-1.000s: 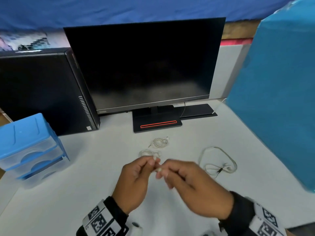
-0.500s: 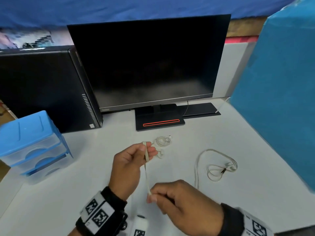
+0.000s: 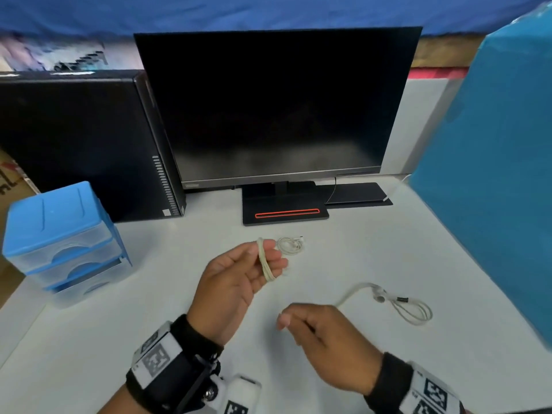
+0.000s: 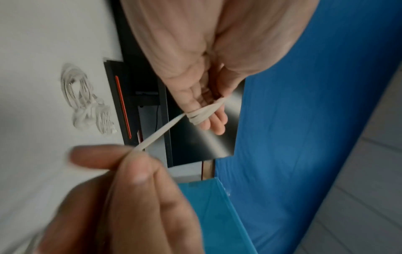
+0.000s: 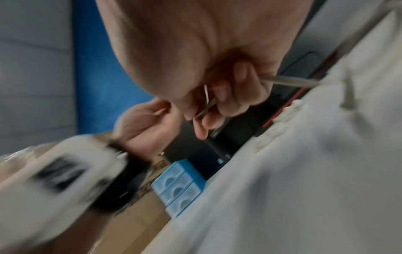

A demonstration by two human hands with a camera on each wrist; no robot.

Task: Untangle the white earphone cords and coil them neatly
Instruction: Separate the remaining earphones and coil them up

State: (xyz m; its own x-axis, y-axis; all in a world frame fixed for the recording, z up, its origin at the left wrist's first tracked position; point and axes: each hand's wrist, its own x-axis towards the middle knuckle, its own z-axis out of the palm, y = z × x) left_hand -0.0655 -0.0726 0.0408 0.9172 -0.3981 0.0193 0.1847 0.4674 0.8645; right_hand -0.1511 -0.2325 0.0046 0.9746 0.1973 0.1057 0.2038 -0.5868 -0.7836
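Head view, left to right. Blue three-drawer organizer (image 3: 64, 243) at 9 o'clock on the white table (image 3: 358, 258), with a black PC tower (image 3: 80, 144) behind it. Black monitor (image 3: 277, 106) at 12 o'clock. Teal box (image 3: 493, 174) at 3 o'clock.

Left hand (image 3: 236, 282) raised over table centre, several turns of white earphone cord (image 3: 265, 261) wound round its extended fingers. A finished coiled earphone (image 3: 289, 245) lies on the table just beyond, at 12 o'clock from the hand. Right hand (image 3: 325, 345) lower, at 5 o'clock from the left, fingers curled. The cord's free end, with earbuds (image 3: 379, 295), trails on the table at 2 o'clock from the right hand.

Left wrist view adds what the head view lacks: a taut strand (image 4: 161, 134) runs from the wraps to the right hand's thumb and fingertips (image 4: 135, 165), which pinch it. Right wrist view shows cord (image 5: 291, 81) passing out through the curled right fingers.

Hard to make out: the right wrist view is motion-blurred; in the head view the strand between the hands is not discernible.
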